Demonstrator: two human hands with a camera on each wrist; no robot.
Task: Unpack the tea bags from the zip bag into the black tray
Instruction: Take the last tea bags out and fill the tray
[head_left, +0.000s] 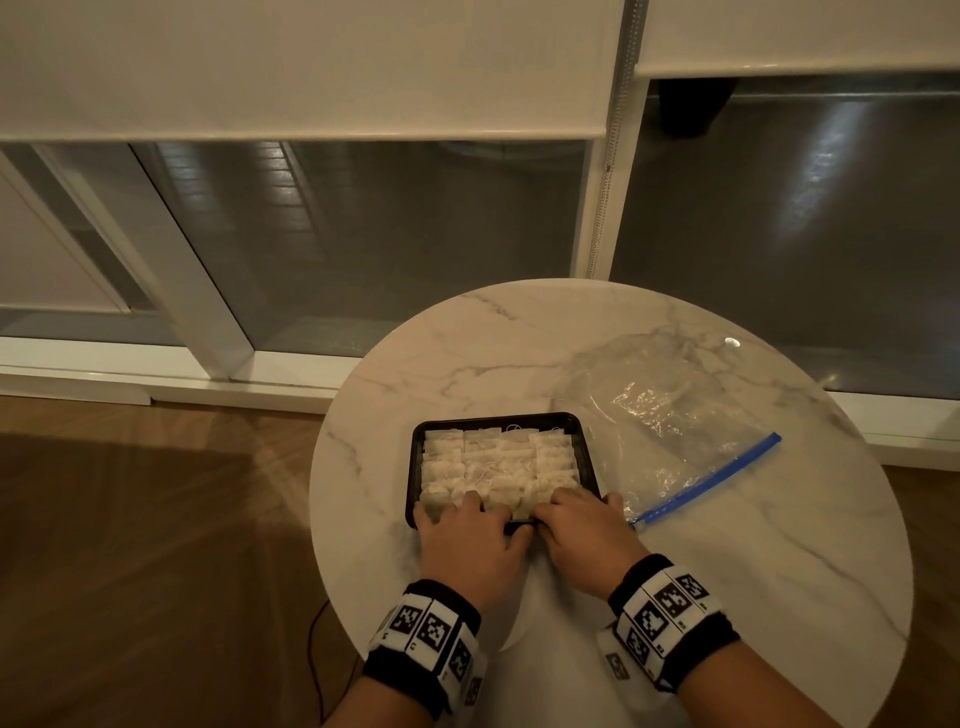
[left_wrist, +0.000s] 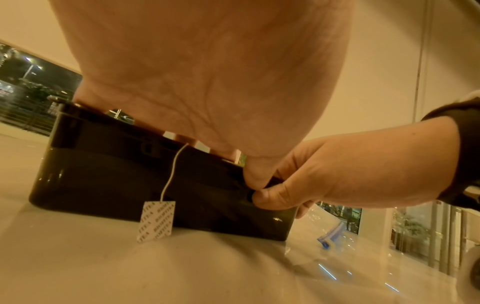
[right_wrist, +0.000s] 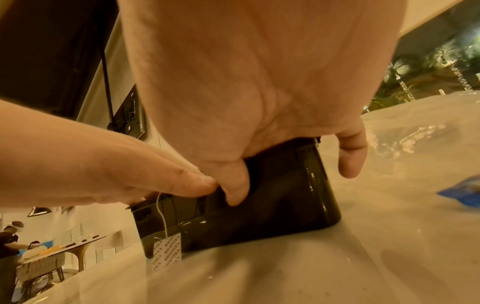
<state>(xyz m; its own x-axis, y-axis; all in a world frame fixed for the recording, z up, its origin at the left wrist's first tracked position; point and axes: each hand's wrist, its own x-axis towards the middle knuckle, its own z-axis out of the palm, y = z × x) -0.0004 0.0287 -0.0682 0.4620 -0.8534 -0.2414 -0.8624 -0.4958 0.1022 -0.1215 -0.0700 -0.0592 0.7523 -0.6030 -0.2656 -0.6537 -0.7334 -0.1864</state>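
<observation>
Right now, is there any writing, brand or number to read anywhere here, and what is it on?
"TEA", repeated in rows, on the paper tag hanging by its string outside the black tray; the tag's longer word is too blurred to read.
Wristbands: black-and-white code squares only; tiny marks unreadable.
Zip bag: no print visible.

Black tray (left_wrist: 109, 164) on table (left_wrist: 182, 273), tagged string (left_wrist: 172, 170) over wall

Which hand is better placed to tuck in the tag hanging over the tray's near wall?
Probably the left hand: the paper tag dangles beneath it on the black tray; the right hand sits further right.
</observation>
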